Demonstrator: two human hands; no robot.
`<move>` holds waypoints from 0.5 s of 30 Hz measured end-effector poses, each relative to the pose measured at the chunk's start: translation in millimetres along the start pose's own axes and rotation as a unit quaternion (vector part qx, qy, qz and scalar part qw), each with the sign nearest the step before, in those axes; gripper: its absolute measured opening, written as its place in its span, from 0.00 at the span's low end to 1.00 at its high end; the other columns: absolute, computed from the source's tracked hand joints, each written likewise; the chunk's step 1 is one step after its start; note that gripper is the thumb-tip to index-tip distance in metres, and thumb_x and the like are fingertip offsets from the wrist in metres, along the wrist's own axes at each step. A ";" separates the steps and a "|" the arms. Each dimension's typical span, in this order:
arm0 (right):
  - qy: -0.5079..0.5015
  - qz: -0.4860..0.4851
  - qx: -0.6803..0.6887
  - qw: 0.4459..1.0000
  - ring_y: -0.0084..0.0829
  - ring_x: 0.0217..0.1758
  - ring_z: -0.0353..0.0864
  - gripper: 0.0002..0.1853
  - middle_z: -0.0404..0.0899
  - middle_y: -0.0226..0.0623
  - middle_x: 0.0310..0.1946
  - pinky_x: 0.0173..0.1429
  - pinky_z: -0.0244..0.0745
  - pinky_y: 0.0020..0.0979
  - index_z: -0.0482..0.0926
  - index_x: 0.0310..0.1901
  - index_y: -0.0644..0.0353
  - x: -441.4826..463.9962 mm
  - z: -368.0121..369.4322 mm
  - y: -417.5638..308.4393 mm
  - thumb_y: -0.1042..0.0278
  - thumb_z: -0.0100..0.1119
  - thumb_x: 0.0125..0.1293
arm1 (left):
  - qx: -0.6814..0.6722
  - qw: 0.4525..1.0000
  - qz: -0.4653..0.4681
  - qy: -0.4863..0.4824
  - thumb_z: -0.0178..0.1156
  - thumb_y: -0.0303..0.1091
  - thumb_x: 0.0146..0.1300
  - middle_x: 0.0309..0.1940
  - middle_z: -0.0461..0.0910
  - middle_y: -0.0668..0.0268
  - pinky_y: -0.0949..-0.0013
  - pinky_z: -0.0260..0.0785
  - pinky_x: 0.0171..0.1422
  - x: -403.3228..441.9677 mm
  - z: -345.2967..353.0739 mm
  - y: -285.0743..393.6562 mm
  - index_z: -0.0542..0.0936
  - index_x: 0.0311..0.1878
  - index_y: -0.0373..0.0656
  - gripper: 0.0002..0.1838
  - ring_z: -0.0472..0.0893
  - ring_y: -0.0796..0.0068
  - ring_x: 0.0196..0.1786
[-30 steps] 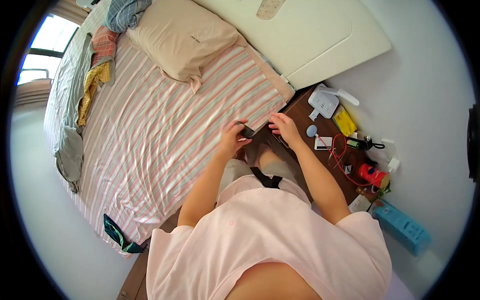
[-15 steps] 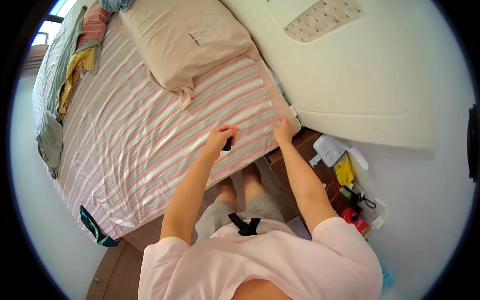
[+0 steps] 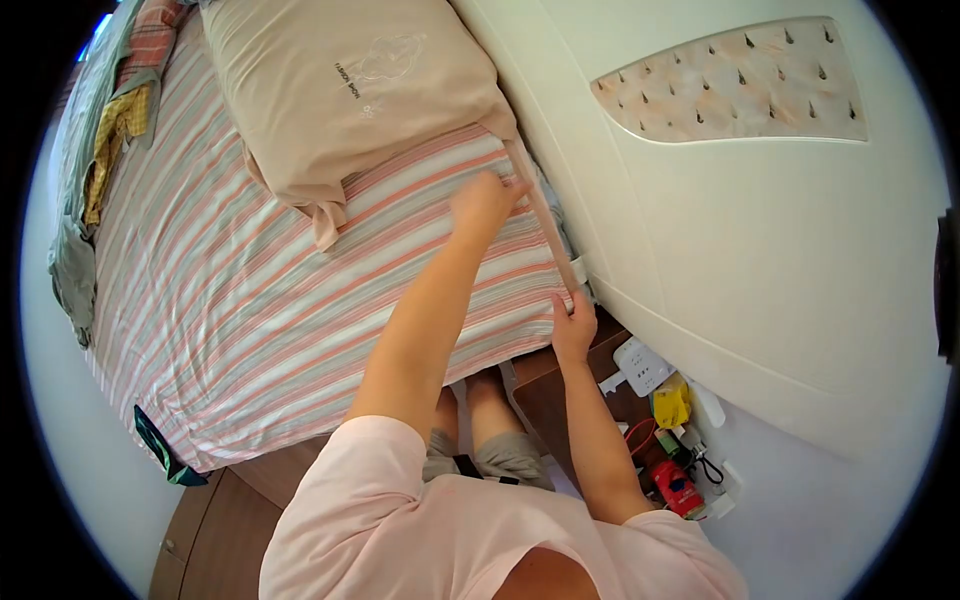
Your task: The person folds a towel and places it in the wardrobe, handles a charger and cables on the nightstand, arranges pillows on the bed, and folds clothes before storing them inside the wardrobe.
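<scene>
A striped bed sheet point(image 3: 400, 310) in pink, white and grey covers the bed, with a plain pink border along the headboard side. My left hand point(image 3: 482, 208) is over the sheet near that border, just below the beige pillow point(image 3: 370, 110). Motion smears its fingers, and I cannot make out whether anything is in them. At the near corner of the mattress, by the headboard, my right hand point(image 3: 573, 330) holds the sheet's edge, thumb on top and the other fingers partly hidden at the side.
A cream headboard point(image 3: 690, 210) stands along the right. Beside the bed, a brown nightstand point(image 3: 545, 395) bears a white power strip point(image 3: 642, 366), a yellow packet point(image 3: 671, 402), a red package point(image 3: 678, 488) and cables. Folded clothes point(image 3: 120, 120) lie along the far left edge.
My left hand has moved forward and right toward the border; the small black object seen in it earlier no longer shows. My right hand stays at the mattress corner while the view has shifted.
</scene>
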State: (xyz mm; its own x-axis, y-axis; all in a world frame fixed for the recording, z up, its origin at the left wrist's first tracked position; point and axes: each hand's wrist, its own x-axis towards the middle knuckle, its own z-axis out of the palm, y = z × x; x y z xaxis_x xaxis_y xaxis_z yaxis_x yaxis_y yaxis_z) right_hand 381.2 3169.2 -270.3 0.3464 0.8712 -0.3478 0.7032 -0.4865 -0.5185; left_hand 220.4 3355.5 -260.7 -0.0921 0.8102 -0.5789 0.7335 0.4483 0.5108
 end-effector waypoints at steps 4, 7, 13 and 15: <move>0.046 -0.126 -0.072 0.988 0.48 0.46 0.68 0.12 0.72 0.46 0.40 0.51 0.64 0.43 0.73 0.33 0.66 13.2 -1.7 10.7 0.66 0.61 0.52 | 0.055 0.998 0.035 0.019 0.58 0.49 0.49 0.22 0.79 0.54 0.60 0.71 0.36 19.0 19.2 1.1 0.80 0.24 0.39 0.19 0.80 0.55 0.30; 0.064 -0.146 -0.098 0.982 0.49 0.49 0.66 0.12 0.69 0.46 0.47 0.54 0.63 0.44 0.73 0.33 0.66 15.7 0.6 10.7 0.66 0.61 0.52 | 0.033 0.999 0.020 -0.007 0.57 0.44 0.49 0.22 0.79 0.54 0.60 0.72 0.37 27.4 22.5 3.0 0.80 0.26 0.39 0.16 0.80 0.55 0.30; 0.045 -0.101 -0.080 0.991 0.48 0.47 0.68 0.13 0.70 0.46 0.45 0.51 0.64 0.44 0.72 0.33 0.66 18.2 2.7 23.1 0.64 0.60 0.52 | 0.000 0.999 0.039 0.027 0.57 0.45 0.50 0.28 0.80 0.53 0.58 0.70 0.40 25.3 35.0 10.9 0.81 0.31 0.39 0.17 0.79 0.54 0.33; 0.027 -0.094 -0.093 0.991 0.48 0.46 0.69 0.13 0.71 0.45 0.43 0.49 0.64 0.44 0.72 0.33 0.65 19.4 -0.8 21.2 0.64 0.60 0.52 | 0.019 0.999 0.036 0.010 0.57 0.46 0.50 0.29 0.80 0.53 0.58 0.70 0.40 29.8 32.6 5.0 0.81 0.31 0.39 0.18 0.79 0.54 0.34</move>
State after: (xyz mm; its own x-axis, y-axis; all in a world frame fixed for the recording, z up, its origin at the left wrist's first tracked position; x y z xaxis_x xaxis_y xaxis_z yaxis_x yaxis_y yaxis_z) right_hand 403.3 3175.8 -287.5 0.2278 0.9499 -0.2139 0.8593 -0.2995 -0.4147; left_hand 243.3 3369.5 -296.2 -0.0513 0.8468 -0.5294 0.7635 0.3750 0.5257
